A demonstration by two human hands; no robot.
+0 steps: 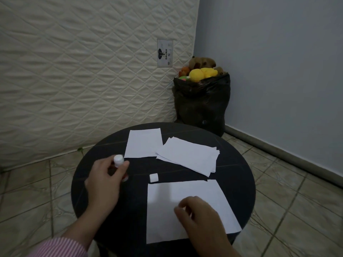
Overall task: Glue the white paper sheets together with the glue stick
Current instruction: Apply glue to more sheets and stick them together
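Observation:
On a round black table (233, 184) lies a large white paper sheet (167, 210) at the near edge. My right hand (200, 216) rests on it with curled fingers. My left hand (105, 180) holds an upright glue stick (118, 160) with a white top, to the left of the sheet. The glue stick's white cap (153, 177) lies on the table just beyond the sheet's far left corner. A single white sheet (143, 142) lies at the table's far side, and a stack of white sheets (189, 156) sits to its right.
A quilted mattress (83, 71) leans against the wall behind the table. A black bag (201, 106) full of plush toys stands in the corner on the tiled floor (297, 201). A blue-grey wall runs along the right.

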